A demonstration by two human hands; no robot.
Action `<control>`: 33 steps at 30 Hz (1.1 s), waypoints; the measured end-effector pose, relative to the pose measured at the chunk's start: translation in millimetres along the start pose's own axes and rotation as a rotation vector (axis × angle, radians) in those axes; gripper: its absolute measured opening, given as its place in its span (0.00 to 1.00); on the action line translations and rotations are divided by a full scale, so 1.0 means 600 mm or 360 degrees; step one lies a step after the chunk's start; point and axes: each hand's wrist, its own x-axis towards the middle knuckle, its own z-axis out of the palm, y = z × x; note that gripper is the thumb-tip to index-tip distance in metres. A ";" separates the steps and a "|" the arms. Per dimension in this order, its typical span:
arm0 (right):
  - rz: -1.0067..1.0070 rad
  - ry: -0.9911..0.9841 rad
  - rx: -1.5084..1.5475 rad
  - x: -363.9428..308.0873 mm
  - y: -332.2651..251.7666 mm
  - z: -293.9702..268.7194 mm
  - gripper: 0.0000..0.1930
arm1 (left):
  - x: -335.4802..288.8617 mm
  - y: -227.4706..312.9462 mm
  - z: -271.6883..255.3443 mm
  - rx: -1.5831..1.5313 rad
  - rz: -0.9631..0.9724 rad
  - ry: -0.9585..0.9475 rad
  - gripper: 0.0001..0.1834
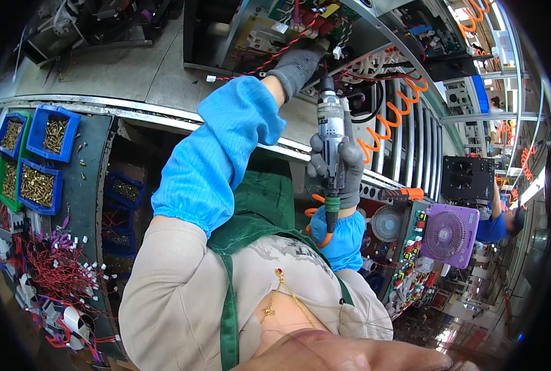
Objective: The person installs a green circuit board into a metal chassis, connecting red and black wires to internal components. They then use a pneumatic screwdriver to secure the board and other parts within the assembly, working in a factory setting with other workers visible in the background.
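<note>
The right hand (338, 167), in a grey glove, has its grip closed around a silver electric screwdriver (330, 127), which stands upright with its tip pointing at the wiring of an open metal chassis (251, 31). The left hand (297, 67), also gloved, rests on the red and black wires (275, 52) inside this chassis; if its grip is closed I cannot tell. Blue bins of screws (53, 133) sit at the left of the tabletop (96, 161). A purple fan (447, 234) stands at the right.
</note>
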 end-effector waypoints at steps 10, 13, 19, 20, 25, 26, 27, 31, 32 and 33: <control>-0.0024 0.0288 -0.0497 0.004 -0.010 0.030 0.49 | -0.014 -0.009 -0.012 0.0056 0.0084 -0.0197 0.08; -0.0035 0.0399 -0.0990 0.007 -0.016 0.046 0.47 | -0.006 -0.036 -0.007 0.1202 0.0645 0.0008 0.11; -0.0005 0.0410 -0.1729 0.011 -0.020 0.032 0.45 | -0.037 -0.022 0.013 0.0614 0.0526 0.0209 0.22; 0.0090 0.0377 -0.1404 0.010 -0.028 0.037 0.45 | -0.040 -0.019 0.014 0.0657 0.0544 0.0225 0.23; 0.0047 -0.0065 0.0338 0.008 0.013 0.009 0.42 | -0.037 -0.012 0.011 0.0433 0.0598 0.0189 0.22; 0.0016 0.0058 0.0001 0.011 0.016 0.027 0.41 | -0.034 -0.020 0.011 0.0435 0.0628 0.0181 0.22; -0.0018 0.0185 -0.0340 0.013 0.012 0.056 0.41 | -0.033 -0.030 0.012 0.0473 0.0603 0.0168 0.22; -0.0106 0.0207 -0.0369 0.017 0.019 0.066 0.39 | -0.031 -0.028 0.015 0.0445 0.0554 0.0185 0.21; -0.0115 0.0199 -0.0248 0.016 0.021 0.064 0.38 | -0.038 -0.020 0.014 0.0405 0.0542 0.0204 0.21; -0.0075 0.0198 -0.0122 0.018 0.022 0.059 0.37 | -0.046 -0.012 0.012 0.0360 0.0458 0.0207 0.20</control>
